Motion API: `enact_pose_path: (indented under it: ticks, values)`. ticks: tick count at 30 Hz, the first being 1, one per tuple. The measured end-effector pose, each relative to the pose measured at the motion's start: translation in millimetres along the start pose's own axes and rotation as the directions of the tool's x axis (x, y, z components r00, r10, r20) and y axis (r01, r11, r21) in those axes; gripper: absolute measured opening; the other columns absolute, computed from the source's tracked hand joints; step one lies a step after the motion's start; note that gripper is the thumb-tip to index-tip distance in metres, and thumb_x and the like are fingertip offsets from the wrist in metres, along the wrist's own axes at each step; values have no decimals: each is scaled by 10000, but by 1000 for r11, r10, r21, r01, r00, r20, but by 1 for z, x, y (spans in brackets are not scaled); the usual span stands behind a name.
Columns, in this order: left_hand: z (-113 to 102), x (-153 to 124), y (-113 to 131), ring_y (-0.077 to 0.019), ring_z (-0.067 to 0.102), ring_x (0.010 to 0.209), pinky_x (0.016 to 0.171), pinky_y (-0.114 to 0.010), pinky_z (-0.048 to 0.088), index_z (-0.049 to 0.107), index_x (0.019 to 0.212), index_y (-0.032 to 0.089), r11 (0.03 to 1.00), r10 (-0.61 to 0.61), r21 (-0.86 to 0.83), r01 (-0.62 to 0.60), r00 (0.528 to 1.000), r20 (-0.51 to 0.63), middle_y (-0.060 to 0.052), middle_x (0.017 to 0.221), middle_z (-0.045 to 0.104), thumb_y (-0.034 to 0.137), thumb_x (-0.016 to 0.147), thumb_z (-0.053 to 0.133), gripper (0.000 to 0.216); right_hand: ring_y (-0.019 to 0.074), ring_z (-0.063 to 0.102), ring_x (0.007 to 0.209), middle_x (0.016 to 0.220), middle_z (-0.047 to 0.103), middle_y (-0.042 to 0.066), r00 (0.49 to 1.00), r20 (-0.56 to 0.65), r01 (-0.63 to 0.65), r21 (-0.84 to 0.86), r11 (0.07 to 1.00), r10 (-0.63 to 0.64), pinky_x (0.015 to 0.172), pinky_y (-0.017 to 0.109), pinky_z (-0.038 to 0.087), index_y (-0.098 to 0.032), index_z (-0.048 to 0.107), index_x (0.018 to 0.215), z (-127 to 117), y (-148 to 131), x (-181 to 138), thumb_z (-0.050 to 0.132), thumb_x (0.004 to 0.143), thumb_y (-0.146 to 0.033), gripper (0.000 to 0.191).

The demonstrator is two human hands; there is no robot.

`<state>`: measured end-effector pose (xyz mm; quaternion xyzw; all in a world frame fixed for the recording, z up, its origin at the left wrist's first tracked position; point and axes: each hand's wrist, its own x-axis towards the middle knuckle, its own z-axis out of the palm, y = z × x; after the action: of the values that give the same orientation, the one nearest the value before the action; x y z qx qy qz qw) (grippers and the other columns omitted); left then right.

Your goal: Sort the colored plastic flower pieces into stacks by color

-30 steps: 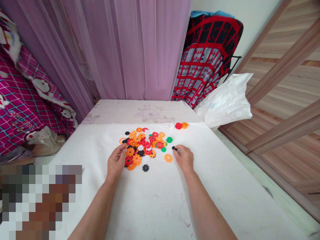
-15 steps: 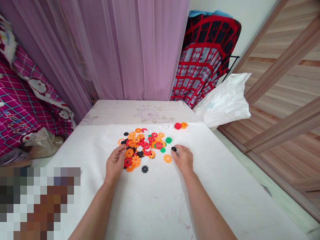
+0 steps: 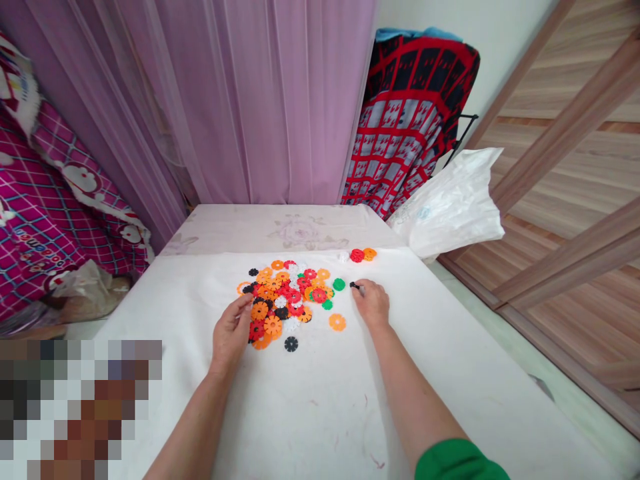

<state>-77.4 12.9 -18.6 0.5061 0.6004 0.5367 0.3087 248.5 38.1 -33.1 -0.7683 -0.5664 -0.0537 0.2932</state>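
My right hand (image 3: 371, 304) pinches a black notched plastic disc (image 3: 354, 285) between thumb and fingertips, to the right of the pile. The disc shows nearly edge-on. At the pile's left edge rests my left hand (image 3: 233, 333), fingers loosely extended and nothing visible in them. Its fingertips are close to a black disc and the orange disc (image 3: 259, 311). The pile mixes orange, red, white, black and green flower-shaped discs, such as a red disc (image 3: 319, 295). Apart from it lie a black disc (image 3: 291, 344), an orange disc (image 3: 337, 322) and a green disc (image 3: 339, 285).
Farther back on the white-covered table (image 3: 320, 413) sit small groups of white, red (image 3: 357, 255) and orange (image 3: 369, 254) discs. A white plastic bag (image 3: 453, 203) stands at the right rear edge. Behind hangs a purple curtain (image 3: 280, 100); wooden doors (image 3: 565, 153) are at right.
My right hand has moved slightly away from me with the black disc, which has turned from face-on to nearly edge-on. My left hand stays by the pile. A green sleeve now shows.
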Motion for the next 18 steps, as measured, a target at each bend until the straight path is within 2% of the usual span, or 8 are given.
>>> enact_pose_path:
  ticks: [7, 14, 16, 18]
  values:
    - [-1, -1, 3, -213, 662, 1056, 964, -371, 512, 695, 1064, 211, 1000, -1, 9, 1, 1000, 14, -66, 1123, 723, 421, 822, 557, 349, 199, 562, 819, 938, 704, 59, 1000, 24, -4, 60, 998, 3, 724, 305, 378, -213, 707, 832, 1, 0, 10, 547, 826, -268, 170]
    - [0, 0, -3, -225, 650, 1085, 995, -401, 493, 697, 1074, 215, 1000, -1, -1, 1, 1000, 0, -68, 1146, 715, 433, 824, 556, 360, 201, 587, 783, 886, 694, 76, 986, -83, -118, 279, 953, 147, 749, 317, 434, -186, 697, 831, -3, -4, -10, 478, 832, -346, 272]
    - [1, 1, -5, -224, 651, 1082, 995, -401, 492, 699, 1070, 222, 1000, 1, 0, -1, 1000, 1, -64, 1143, 716, 437, 823, 556, 358, 196, 593, 782, 870, 696, 60, 992, -85, -61, 322, 945, 93, 749, 311, 444, -202, 695, 839, -3, -13, -20, 474, 840, -365, 274]
    - [1, 1, -5, -221, 650, 1084, 1005, -399, 484, 702, 1060, 226, 1000, 6, 3, -6, 1000, -4, -59, 1134, 721, 437, 819, 558, 352, 195, 599, 833, 893, 704, 51, 997, -73, 62, 334, 941, -40, 786, 308, 445, -217, 691, 841, -3, -25, -28, 492, 844, -351, 240]
